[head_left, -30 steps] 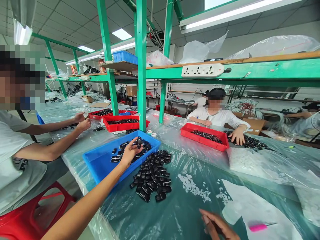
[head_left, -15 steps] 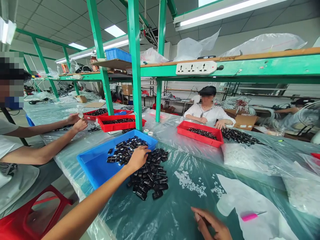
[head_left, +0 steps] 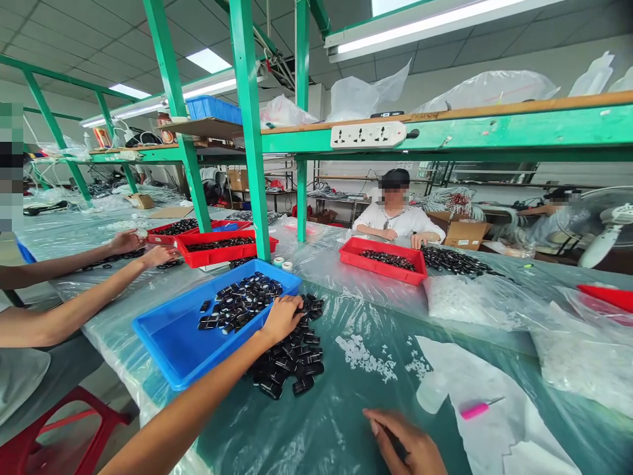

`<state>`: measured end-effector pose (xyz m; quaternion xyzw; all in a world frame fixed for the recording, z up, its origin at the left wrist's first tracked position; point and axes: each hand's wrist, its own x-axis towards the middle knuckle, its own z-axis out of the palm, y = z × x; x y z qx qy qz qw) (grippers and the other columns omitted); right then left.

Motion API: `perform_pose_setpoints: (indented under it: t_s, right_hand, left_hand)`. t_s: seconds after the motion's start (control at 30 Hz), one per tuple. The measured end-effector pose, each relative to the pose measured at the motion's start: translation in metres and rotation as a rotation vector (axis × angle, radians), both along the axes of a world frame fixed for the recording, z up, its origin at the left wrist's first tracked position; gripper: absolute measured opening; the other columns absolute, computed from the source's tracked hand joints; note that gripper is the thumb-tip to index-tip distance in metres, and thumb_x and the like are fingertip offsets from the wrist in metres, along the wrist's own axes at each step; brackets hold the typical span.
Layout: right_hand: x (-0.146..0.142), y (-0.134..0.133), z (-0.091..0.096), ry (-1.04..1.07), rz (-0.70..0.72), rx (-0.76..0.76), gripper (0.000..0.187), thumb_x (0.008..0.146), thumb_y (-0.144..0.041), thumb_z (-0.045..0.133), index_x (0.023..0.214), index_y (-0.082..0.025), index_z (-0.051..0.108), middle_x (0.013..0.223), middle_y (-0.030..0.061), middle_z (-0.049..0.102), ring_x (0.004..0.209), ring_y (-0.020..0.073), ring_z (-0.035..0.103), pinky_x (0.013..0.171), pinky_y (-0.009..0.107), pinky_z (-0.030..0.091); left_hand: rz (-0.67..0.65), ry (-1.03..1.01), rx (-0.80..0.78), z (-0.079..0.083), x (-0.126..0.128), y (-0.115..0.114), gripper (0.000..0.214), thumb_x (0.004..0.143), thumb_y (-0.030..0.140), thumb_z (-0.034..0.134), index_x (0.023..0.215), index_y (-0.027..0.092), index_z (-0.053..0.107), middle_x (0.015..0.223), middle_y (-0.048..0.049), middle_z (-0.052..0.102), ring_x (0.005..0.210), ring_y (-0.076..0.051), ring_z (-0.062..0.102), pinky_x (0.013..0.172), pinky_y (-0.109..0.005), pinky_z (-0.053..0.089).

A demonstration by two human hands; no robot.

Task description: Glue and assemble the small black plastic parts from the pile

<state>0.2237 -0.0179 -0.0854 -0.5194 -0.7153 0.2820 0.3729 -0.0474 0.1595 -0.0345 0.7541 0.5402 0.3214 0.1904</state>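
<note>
My left hand [head_left: 283,318] reaches over the right rim of a blue tray [head_left: 165,336] onto a pile of small black plastic pieces [head_left: 287,361] on the table. Its fingers bend downward and together, with the tips hidden against the pile. More black pieces [head_left: 242,300] lie inside the tray. At the lower edge of the view is my right hand [head_left: 408,443], low over the table; its index finger points left, the thumb sits slightly apart below, and nothing shows between them. Beyond that hand lie small white pieces [head_left: 366,356].
A pink-handled tool [head_left: 475,411] rests on a white sheet [head_left: 519,422]. Bags of white pieces [head_left: 583,356] stand at right. A co-worker [head_left: 395,214] sits opposite, behind a red tray [head_left: 346,254]. Another co-worker's arms [head_left: 89,290] reach in from the left. Green posts [head_left: 250,132] rise from the table.
The whole view has shifted, so the scene sits further left. My left hand's fingers are bent down more over the pile. My right hand keeps much the same pose.
</note>
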Motion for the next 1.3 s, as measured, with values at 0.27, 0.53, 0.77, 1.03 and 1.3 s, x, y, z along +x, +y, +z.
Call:
perform_pose_setpoints:
  t_s: [0.27,0.53,0.77,1.03,1.3]
  right_hand:
    - [-0.002,-0.002,0.003,-0.171,0.005,0.084,0.032,0.093,-0.036,0.038,0.104,-0.027,0.066,0.085,0.0033,0.068,0.069,0.0156,0.065,0.065,0.023,0.051]
    - [-0.003,-0.003,0.008,-0.214,0.008,0.094,0.03,0.093,-0.028,0.038,0.105,-0.025,0.066,0.092,0.0022,0.068,0.082,0.0162,0.065,0.071,0.025,0.048]
    - [-0.003,-0.003,0.009,-0.259,0.009,0.054,0.032,0.093,-0.029,0.036,0.105,-0.024,0.065,0.088,0.0026,0.067,0.076,0.016,0.064,0.064,0.024,0.046]
    - [-0.002,-0.002,0.004,-0.248,0.007,0.061,0.03,0.093,-0.031,0.037,0.105,-0.025,0.065,0.088,0.0029,0.068,0.075,0.0158,0.064,0.066,0.023,0.048]
    - [0.002,0.003,-0.007,-0.218,0.033,0.056,0.031,0.094,-0.032,0.036,0.106,-0.024,0.063,0.093,0.0034,0.067,0.08,0.0161,0.064,0.068,0.024,0.048]
  left_hand:
    - [-0.288,-0.5,-0.386,0.016,0.054,-0.032,0.055,0.085,0.043,0.052,0.131,0.014,0.042,0.106,-0.0153,0.066,0.084,-0.021,0.067,0.073,-0.031,0.051]
    - [-0.442,-0.956,-0.662,0.028,0.088,-0.056,0.046,0.086,0.036,0.056,0.124,0.011,0.052,0.101,-0.0176,0.068,0.085,-0.024,0.068,0.079,-0.034,0.052]
    - [-0.446,-0.985,-0.724,0.026,0.097,-0.066,0.045,0.087,0.033,0.056,0.125,0.009,0.052,0.101,-0.0198,0.067,0.084,-0.024,0.068,0.078,-0.034,0.053]
    - [-0.431,-0.993,-0.755,0.01,0.092,-0.069,0.052,0.083,0.031,0.062,0.128,0.01,0.049,0.104,-0.019,0.067,0.086,-0.023,0.068,0.081,-0.035,0.053]
    - [-0.209,-0.621,-0.34,-0.01,0.073,-0.049,0.059,0.081,0.05,0.056,0.122,0.008,0.053,0.092,-0.0122,0.066,0.076,-0.021,0.067,0.072,-0.033,0.054]
